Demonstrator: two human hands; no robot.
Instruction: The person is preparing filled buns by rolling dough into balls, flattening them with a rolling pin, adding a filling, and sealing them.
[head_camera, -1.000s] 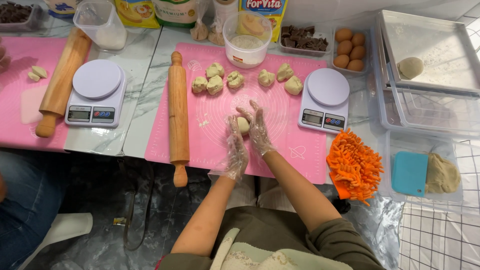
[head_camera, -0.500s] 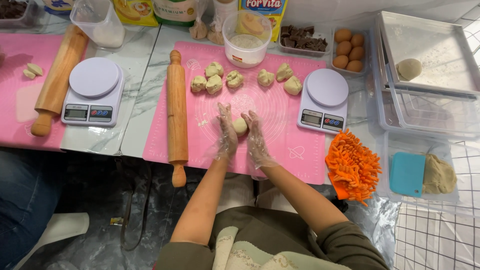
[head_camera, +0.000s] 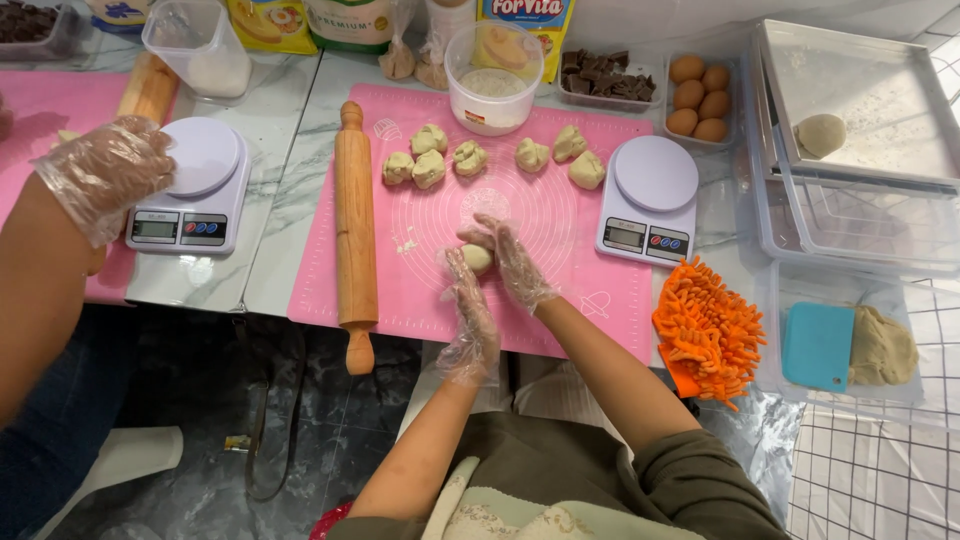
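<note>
Now dough ball (head_camera: 477, 258) cupped between left hand (head_camera: 468, 315) and right hand (head_camera: 508, 258), palms shifted since earlier.

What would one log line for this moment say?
left hand: cupping dough ball | right hand: cupping it too | under: pink mat | nearby: rolling pin, six dough pieces

Dough ball (head_camera: 477, 258) mostly hidden between gloved palms; chocolate tray (head_camera: 35, 22) cut off, apparently.

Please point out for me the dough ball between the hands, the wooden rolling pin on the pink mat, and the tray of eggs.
dough ball (head_camera: 477, 258), head view, its visible top.
rolling pin (head_camera: 355, 220), head view, middle of the barrel.
tray of eggs (head_camera: 699, 97), head view, on a middle egg.
</note>
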